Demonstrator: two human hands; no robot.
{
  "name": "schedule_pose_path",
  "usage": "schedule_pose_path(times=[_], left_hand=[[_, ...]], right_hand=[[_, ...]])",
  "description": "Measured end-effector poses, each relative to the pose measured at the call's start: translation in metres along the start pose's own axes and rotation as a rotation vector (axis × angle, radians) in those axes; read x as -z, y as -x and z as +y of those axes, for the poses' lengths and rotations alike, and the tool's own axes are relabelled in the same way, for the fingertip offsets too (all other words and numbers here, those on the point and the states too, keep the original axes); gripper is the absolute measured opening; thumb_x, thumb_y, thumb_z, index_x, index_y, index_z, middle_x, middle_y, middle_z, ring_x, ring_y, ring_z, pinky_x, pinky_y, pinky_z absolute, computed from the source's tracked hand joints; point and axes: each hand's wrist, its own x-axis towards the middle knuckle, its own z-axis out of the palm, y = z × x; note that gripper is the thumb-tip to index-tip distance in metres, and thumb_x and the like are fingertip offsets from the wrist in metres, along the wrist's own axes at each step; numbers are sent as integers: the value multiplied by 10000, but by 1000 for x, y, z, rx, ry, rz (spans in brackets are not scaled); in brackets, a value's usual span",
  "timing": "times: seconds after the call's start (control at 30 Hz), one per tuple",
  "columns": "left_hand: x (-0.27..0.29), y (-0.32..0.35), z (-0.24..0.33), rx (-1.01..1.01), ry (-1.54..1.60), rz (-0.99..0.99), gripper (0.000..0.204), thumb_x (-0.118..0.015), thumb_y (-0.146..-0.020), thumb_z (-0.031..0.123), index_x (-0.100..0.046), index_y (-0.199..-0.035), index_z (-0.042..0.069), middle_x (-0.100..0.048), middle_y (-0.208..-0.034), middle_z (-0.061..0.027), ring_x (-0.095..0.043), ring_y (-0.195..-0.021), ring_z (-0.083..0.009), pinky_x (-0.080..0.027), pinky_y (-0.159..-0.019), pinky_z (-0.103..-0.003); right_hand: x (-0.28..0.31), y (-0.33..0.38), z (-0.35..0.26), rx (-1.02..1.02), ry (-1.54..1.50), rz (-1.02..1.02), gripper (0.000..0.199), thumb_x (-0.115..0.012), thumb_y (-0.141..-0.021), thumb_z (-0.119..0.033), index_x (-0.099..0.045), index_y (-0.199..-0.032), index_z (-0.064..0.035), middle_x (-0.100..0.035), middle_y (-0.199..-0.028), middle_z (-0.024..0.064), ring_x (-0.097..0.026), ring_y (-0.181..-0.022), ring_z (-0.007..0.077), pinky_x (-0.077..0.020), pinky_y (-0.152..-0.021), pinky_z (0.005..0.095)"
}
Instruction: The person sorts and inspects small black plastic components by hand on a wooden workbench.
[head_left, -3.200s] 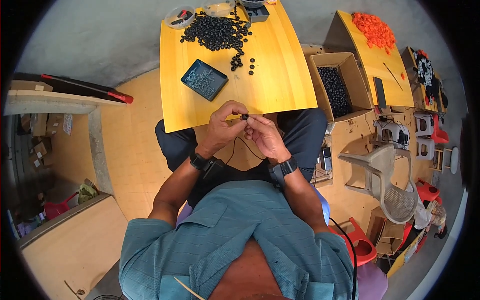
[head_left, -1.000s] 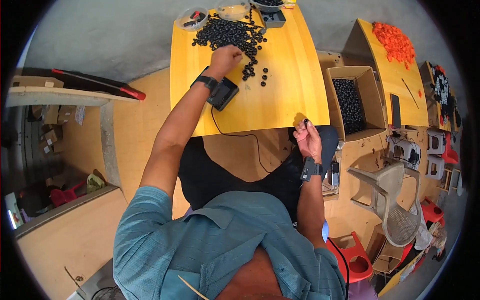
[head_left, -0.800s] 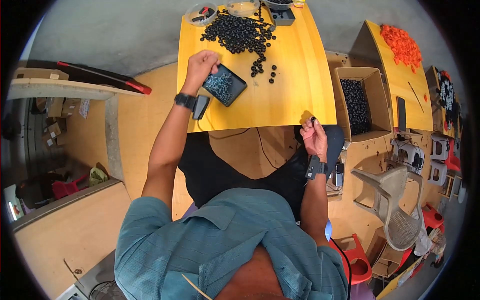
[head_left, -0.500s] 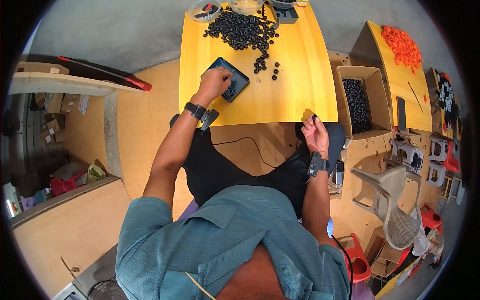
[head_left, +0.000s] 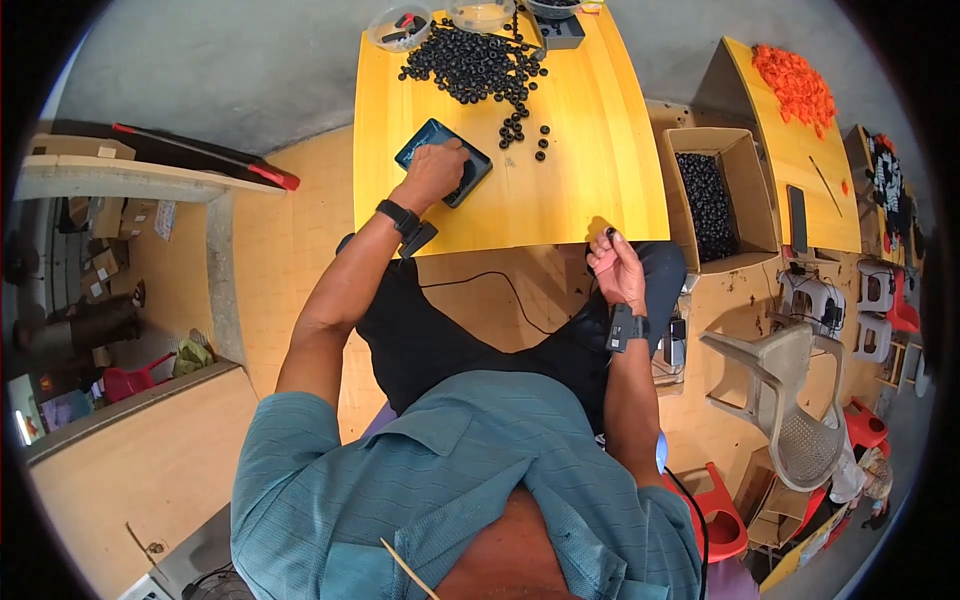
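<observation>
Since a second ago the left hand (head_left: 437,170) has come back from the ring pile to the tray (head_left: 478,166). At the bench's (head_left: 590,170) near right corner the right hand (head_left: 621,268) pinches a small black piece (head_left: 610,233); toward the left edge the left fingers bend over the tray, their grip hidden, apparently picking, which next calls for a fine pinch; black rings (head_left: 468,65) heap near the far edge.

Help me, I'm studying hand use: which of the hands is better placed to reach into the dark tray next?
Probably the left hand: it is over the dark tray. The right hand is farther off, by the near edge of the table, holding a small black piece.
</observation>
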Motion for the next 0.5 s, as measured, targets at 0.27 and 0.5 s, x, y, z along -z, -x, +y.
schedule_pose_path(times=[0.27,0.5], left_hand=[[46,26,30,549,1330,185,87,-671,-855,61,-709,-918,14,-625,-704,-8,-574,-597,-114,-465,-553,-265],[75,74,106,504,1789,174,127,-667,-887,64,-682,-1002,11,-567,-717,26,-462,-598,-56,-452,-588,-230]], right_hand=[[-56,5,56,-194,13,-9,193,-623,-952,-234,-599,-1028,-58,-538,-866,6,-487,-764,115,-419,-674,265],[-116,2,72,-265,51,-144,217,-606,-976,-255,-607,-1062,-57,-546,-877,-8,-481,-764,92,-414,-678,244]])
